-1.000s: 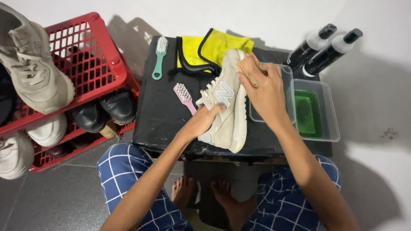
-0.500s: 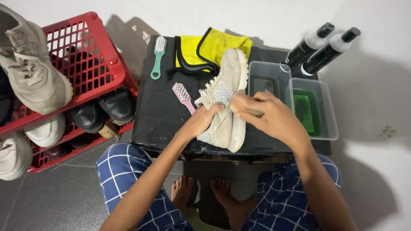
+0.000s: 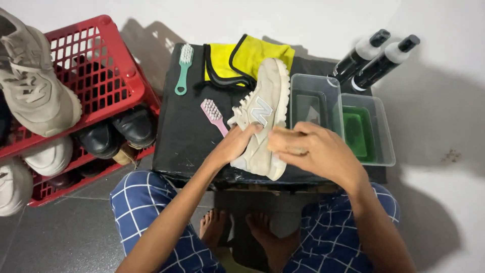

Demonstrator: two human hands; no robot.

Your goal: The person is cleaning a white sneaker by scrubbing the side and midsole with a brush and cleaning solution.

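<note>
Seen from above, a red plastic crate (image 3: pixel 108 60) stands well to the left of the beige sneaker (image 3: pixel 262 119), holding and surrounded by more shoes: a grey sneaker on top, black and white ones beneath. The sneaker is the landmark for everything else. It lies on its side on a black counter (image 3: pixel 182 136), its long axis running from the far edge, toe end, down toward the person, heel end, tilted slightly to the right.

Just right of the sneaker sit two clear tubs (image 3: pixel 316 96), the farther-right one holding green liquid. Beyond them, up and to the right, lie two dark bottles (image 3: pixel 376 58) with white collars. Behind the sneaker's toe is a yellow cloth (image 3: pixel 252 55) edged in black. To its left lies a pink brush (image 3: pixel 214 116), nearly touching it, and farther left a green brush (image 3: pixel 183 68).

The left hand (image 3: pixel 237 144) grips the sneaker's middle from the left, fingers curled over its side. The right hand (image 3: pixel 318 151) comes in from the right, fingers closed around a small tan object, probably a brush or sponge, pressed against the sneaker's heel half. Both hands meet at the near end, so the toe points away from the fingers.

Blue checked trousers and bare feet show below the counter.
</note>
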